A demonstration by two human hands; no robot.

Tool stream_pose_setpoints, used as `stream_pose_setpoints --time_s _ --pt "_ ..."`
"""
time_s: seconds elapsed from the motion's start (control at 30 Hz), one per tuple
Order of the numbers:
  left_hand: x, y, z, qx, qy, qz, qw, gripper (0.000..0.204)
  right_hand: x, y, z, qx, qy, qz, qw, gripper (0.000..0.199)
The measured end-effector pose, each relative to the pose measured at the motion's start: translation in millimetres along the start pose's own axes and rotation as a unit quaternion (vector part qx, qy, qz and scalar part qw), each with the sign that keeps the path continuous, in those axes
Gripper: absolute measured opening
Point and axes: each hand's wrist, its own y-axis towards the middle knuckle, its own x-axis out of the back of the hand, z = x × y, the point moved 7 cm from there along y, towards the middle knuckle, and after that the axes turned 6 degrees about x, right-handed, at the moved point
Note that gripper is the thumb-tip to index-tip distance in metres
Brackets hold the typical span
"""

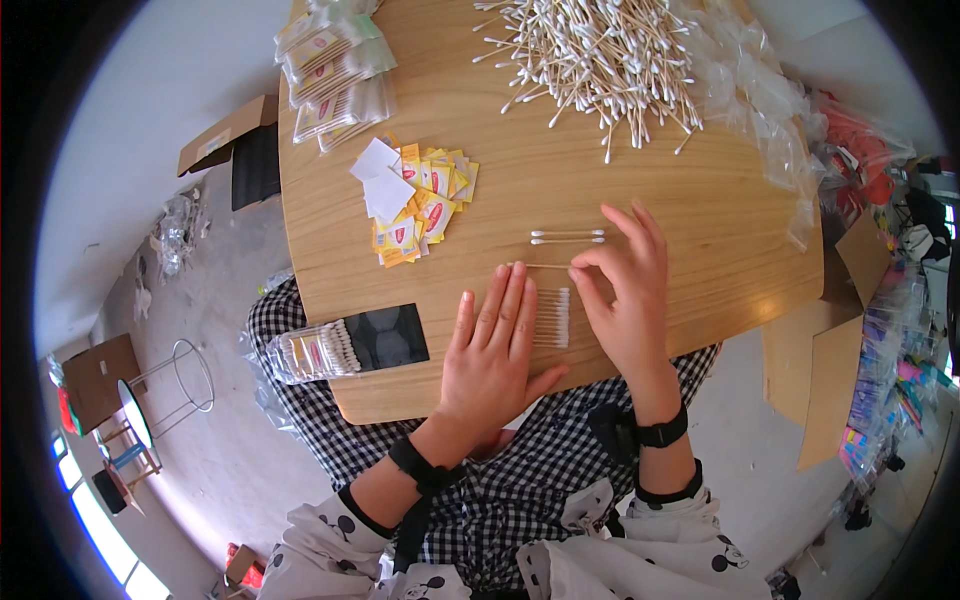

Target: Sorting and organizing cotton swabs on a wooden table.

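Observation:
My left hand (492, 345) lies flat on the wooden table with its fingers stretched out, partly covering a neat row of cotton swabs (552, 318). Between thumb and forefinger, my right hand (628, 300) pinches one end of a single cotton swab (542, 265); the other end passes under my left fingertips. Just beyond it, two loose swabs (568, 236) lie side by side. Left of my left hand is a clear bag filled with swabs (315, 352), touching a black rectangular piece (390, 335). A large heap of swabs (600, 60) spreads over the far side.
Yellow and white cards (430, 200) are piled left of centre. Flat clear packets (335, 80) stack at the far left corner. Crumpled clear plastic (765, 110) covers the far right edge. An open cardboard box (815, 360) stands right of the table, and a round-framed stool (140, 412) left.

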Motion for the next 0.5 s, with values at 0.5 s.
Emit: stream_pose_setpoints --time_s 0.5 --pt "15.2 -14.4 4.0 0.021 -0.1 -0.03 0.994 0.098 7.2 -35.4 5.3 -0.086 0.153 -0.062 0.983 0.02"
